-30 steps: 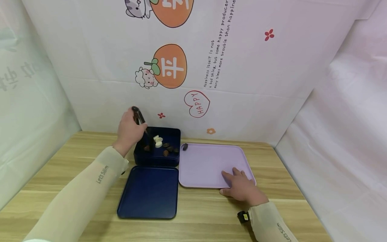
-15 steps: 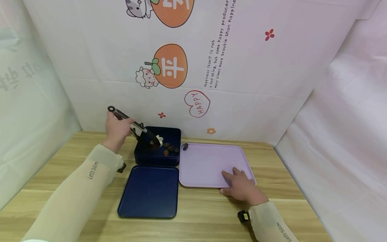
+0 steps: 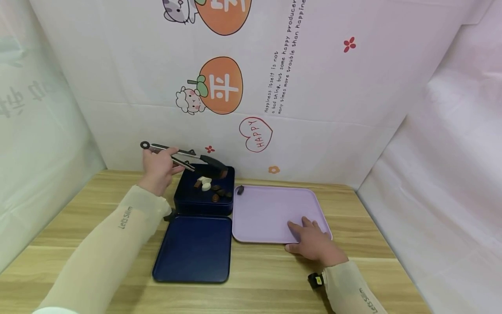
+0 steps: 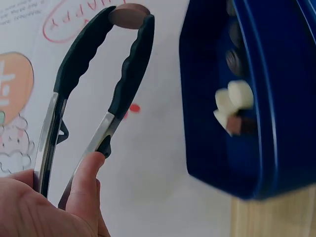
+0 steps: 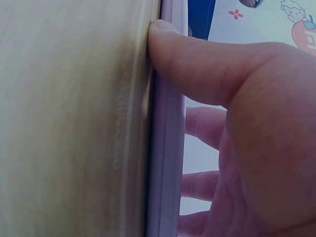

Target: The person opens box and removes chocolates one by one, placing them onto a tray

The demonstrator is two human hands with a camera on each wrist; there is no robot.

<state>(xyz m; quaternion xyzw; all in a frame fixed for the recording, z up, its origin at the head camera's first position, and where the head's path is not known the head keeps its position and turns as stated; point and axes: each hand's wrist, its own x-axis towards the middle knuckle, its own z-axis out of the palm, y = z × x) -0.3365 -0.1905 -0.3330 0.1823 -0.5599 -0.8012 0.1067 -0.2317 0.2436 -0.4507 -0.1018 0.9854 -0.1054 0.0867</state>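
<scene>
In the head view my left hand (image 3: 157, 170) grips black-and-silver tongs (image 4: 101, 89) above the navy box (image 3: 204, 209). Between the tong tips is a round brown piece (image 4: 129, 16) that looks like a chocolate. Inside the box lie white pieces (image 4: 234, 96), a reddish-brown block (image 3: 198, 184) and several dark pieces (image 3: 221, 192). My right hand (image 3: 315, 244) rests at the near right corner of the lilac tray (image 3: 270, 213), fingers spread over it. Its thumb (image 5: 182, 49) lies against the outside of the tray's rim. One dark piece (image 3: 240, 190) sits in the tray's far left corner.
A navy lid (image 3: 192, 248) lies flat in front of the box, left of the tray. All of it stands on a wood-grain table (image 3: 270, 279). A printed white sheet (image 3: 321, 144) hangs close behind the box and tray.
The tongs were down inside the box; they have since swung up and to the right, and now carry the brown piece. The left hand drew back leftwards. My right hand stays put.
</scene>
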